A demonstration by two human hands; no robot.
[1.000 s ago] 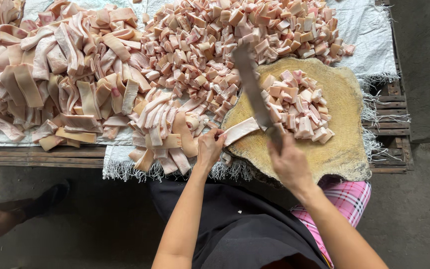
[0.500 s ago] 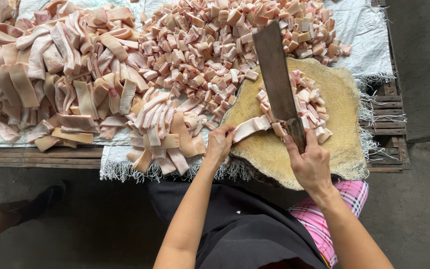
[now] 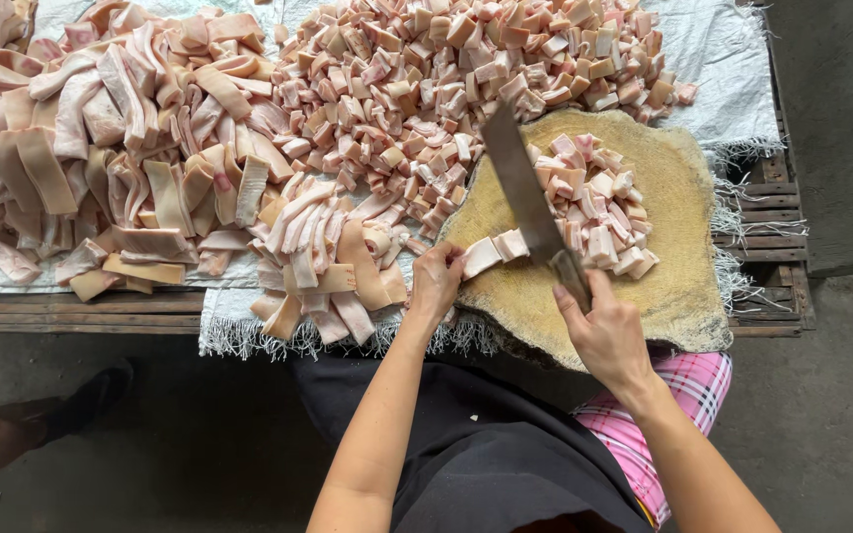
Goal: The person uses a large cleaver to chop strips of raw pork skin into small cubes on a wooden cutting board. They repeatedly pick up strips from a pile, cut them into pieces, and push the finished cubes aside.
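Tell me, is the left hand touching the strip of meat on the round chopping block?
Touching. The head view shows the left hand with its fingers pressed on the near end of the meat strip, which lies on the chopping block beside the cleaver.

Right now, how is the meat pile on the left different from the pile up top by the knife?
The left pile is long, floppy strips; the top pile is small chunky cubes. The strips lie tangled and draped over each other, while the cubes sit heaped like pebbles. The cubes reach the round cutting block; the strips lie farther away. Both are pale pink and rest on white sacking.
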